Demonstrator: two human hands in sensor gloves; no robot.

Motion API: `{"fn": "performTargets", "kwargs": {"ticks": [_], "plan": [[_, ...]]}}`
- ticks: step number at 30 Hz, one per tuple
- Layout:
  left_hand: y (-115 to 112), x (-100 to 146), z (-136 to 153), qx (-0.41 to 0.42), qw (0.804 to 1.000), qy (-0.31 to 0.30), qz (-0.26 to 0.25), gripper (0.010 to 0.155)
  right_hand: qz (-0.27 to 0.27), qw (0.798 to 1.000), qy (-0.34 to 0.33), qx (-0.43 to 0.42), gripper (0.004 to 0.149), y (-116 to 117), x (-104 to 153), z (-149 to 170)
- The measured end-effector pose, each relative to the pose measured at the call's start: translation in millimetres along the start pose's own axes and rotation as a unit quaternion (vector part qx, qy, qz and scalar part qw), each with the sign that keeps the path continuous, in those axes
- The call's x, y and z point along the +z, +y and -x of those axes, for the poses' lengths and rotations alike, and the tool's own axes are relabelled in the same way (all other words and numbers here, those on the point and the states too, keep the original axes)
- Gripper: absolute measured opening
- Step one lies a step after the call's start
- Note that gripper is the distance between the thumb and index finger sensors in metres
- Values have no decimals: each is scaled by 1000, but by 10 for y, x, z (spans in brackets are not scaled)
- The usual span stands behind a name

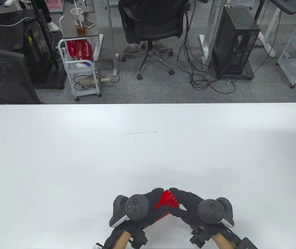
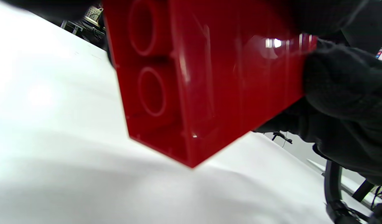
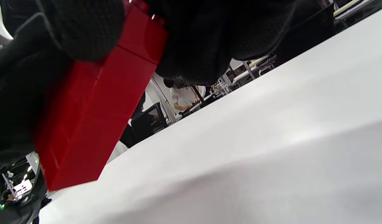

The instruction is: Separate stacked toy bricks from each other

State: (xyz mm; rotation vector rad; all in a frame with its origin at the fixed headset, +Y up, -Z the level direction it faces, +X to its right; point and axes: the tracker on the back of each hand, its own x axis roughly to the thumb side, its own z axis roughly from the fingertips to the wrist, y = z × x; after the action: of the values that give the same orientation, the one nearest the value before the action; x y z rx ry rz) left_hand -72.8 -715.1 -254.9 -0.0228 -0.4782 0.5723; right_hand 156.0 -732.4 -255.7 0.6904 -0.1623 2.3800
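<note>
A stack of red toy bricks (image 1: 165, 201) is held between both gloved hands just above the white table (image 1: 148, 145), near its front edge. My left hand (image 1: 148, 207) grips the stack's left end and my right hand (image 1: 187, 207) grips its right end. In the left wrist view the red stack (image 2: 209, 81) fills the middle, its hollow underside with round tubes showing, and the right glove's fingers (image 2: 343, 93) close on its far end. In the right wrist view the stack (image 3: 94, 115) hangs tilted above the table with black fingers (image 3: 85, 28) wrapped over its top.
The white table stretches far to the left, right and back of the hands. Beyond its far edge are an office chair (image 1: 153, 28), a white cart (image 1: 82, 70), a computer tower (image 1: 234, 41) and floor cables.
</note>
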Motion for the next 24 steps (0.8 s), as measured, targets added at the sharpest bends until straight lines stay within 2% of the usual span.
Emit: {"fn": "performTargets", "kwargs": {"ticks": [3, 7, 12, 18, 24], "plan": [[-22, 15, -63, -20, 999, -8, -30, 71, 1, 1000, 1, 4, 70, 1, -7, 2], [-79, 37, -113, -66, 997, -10, -29, 70, -3, 999, -9, 37, 70, 74, 0, 1], [-72, 37, -123, -78, 996, -4, -44, 70, 18, 998, -2, 61, 69, 75, -14, -34], [-76, 26, -70, -72, 996, 10, -48, 70, 61, 993, -2, 104, 69, 77, 12, -106], [-66, 40, -48, -42, 998, -14, -53, 69, 36, 996, -9, 78, 67, 38, -20, -69]]}}
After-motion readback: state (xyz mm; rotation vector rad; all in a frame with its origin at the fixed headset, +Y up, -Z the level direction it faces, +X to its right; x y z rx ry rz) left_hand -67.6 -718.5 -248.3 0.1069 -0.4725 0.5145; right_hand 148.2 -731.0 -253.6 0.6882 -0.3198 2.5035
